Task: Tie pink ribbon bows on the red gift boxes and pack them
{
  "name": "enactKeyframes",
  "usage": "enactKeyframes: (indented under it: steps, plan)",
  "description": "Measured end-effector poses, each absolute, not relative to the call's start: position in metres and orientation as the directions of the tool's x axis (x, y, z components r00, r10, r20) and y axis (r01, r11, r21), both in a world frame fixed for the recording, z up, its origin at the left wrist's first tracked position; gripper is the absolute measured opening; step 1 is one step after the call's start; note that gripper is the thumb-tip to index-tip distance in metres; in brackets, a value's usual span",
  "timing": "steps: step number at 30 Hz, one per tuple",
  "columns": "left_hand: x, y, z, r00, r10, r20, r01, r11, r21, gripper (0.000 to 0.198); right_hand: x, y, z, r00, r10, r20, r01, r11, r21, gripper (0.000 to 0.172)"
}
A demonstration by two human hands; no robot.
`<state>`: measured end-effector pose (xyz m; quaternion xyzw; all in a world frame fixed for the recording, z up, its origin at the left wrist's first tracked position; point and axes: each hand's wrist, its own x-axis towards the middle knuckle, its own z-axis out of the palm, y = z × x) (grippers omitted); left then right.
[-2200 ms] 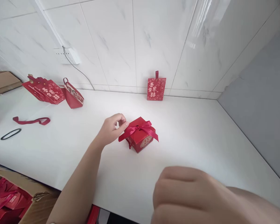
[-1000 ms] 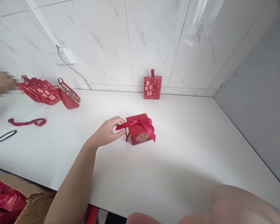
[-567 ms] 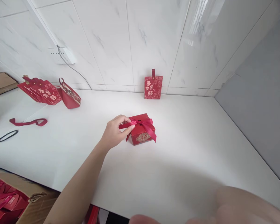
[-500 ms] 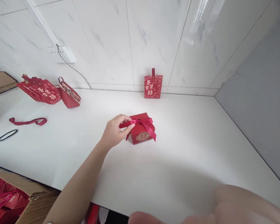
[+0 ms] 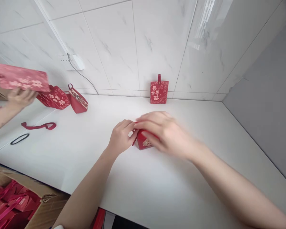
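Observation:
On the white table stands a small red gift box (image 5: 142, 141) with a round gold emblem on its front. My left hand (image 5: 121, 136) is at the box's upper left, thumb and fingers closed on the red ribbon that is tied over its top. Blurred by motion, my right hand (image 5: 163, 132) reaches over the top and right side of the box. It covers the bow, and I cannot make out what its fingers touch.
A red card-like bag (image 5: 159, 92) leans against the tiled wall. At left, another person's hand (image 5: 22, 97) lifts a red bag (image 5: 21, 77) near several similar bags (image 5: 58, 98). A loose ribbon (image 5: 39, 126), a black loop (image 5: 19, 139) and a carton (image 5: 50, 208) of red boxes are also there.
My right hand has come up from the lower right onto the box. Another person's hand has appeared at left, raising a red bag. The view has shifted slightly.

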<state>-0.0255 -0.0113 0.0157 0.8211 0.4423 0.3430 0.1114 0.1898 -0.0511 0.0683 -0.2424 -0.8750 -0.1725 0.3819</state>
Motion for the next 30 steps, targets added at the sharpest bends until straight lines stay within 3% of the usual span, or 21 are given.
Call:
enactKeyframes:
  steps: [2, 3, 5, 9, 14, 19, 25, 30]
  plan:
    - [-0.026, -0.012, 0.016, 0.386, 0.773, 0.504, 0.676, -0.609, 0.415, 0.012, 0.191, -0.018, 0.054, -0.571, 0.580, 0.581, 0.574, 0.788, -0.223, 0.022]
    - [-0.026, -0.011, 0.015, 0.396, 0.751, 0.529, 0.687, -0.624, 0.372, 0.012, 0.192, -0.007, 0.045, -0.559, 0.657, 0.506, 0.585, 0.744, -0.321, 0.021]
    - [-0.027, -0.011, 0.014, 0.396, 0.730, 0.557, 0.702, -0.631, 0.329, 0.011, 0.192, 0.003, 0.029, -0.515, 0.729, 0.452, 0.613, 0.681, -0.400, 0.015]
    - [-0.027, -0.011, 0.013, 0.337, 0.760, 0.556, 0.727, -0.585, 0.359, 0.007, 0.190, 0.001, 0.018, -0.489, 0.762, 0.425, 0.623, 0.646, -0.441, 0.006]
    - [-0.024, -0.016, 0.017, 0.274, 0.865, 0.421, 0.721, -0.474, 0.505, 0.005, 0.189, 0.001, 0.021, -0.493, 0.771, 0.404, 0.595, 0.637, -0.490, 0.012]
    - [-0.029, -0.017, 0.025, 0.278, 0.918, 0.283, 0.648, -0.396, 0.650, 0.010, 0.191, 0.002, 0.020, -0.576, 0.715, 0.395, 0.566, 0.698, -0.439, 0.023]
    - [-0.041, -0.013, 0.035, 0.277, 0.959, 0.058, 0.594, -0.218, 0.775, 0.018, 0.194, 0.004, 0.021, -0.625, 0.679, 0.385, 0.558, 0.734, -0.388, 0.025]
    - [-0.062, -0.012, 0.052, 0.460, 0.847, -0.265, 0.647, -0.116, 0.754, 0.016, 0.198, 0.003, 0.024, -0.623, 0.691, 0.367, 0.546, 0.720, -0.428, 0.025]
